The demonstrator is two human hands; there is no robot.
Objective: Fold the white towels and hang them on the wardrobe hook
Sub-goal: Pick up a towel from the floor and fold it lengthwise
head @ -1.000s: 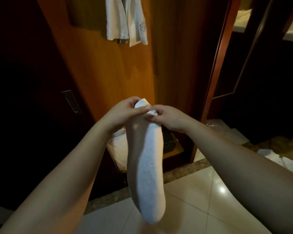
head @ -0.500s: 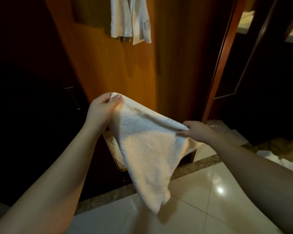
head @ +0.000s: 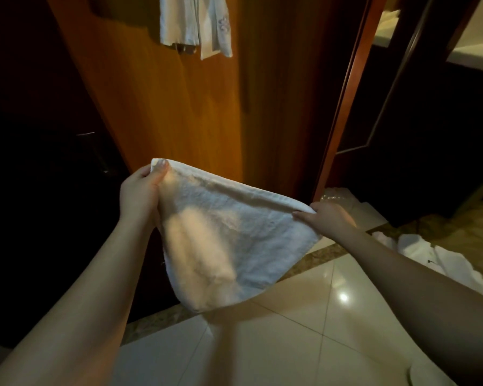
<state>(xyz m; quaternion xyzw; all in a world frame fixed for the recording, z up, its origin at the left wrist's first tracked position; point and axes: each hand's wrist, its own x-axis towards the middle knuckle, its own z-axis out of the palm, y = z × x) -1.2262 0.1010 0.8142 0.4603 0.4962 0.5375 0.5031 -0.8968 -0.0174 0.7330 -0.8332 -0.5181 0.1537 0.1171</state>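
Observation:
A white towel (head: 229,240) hangs spread between my two hands in front of the wooden wardrobe panel (head: 179,107). My left hand (head: 140,190) pinches its upper left corner, held higher. My right hand (head: 329,217) pinches the other top corner, lower and to the right. The towel's top edge is pulled taut and its bottom sags to a rounded point above the floor. White towels (head: 195,23) hang high on the panel; their hook is out of view.
More white towels (head: 435,257) lie crumpled on the floor at the right. A wooden door frame (head: 346,101) stands right of the wardrobe. Glossy floor tiles (head: 290,344) lie below. The left side is dark, with a door handle (head: 95,146) faintly visible.
The towel hung as a narrow folded strip with both hands together at its top. My hands have moved apart, and the towel has opened out wide between them.

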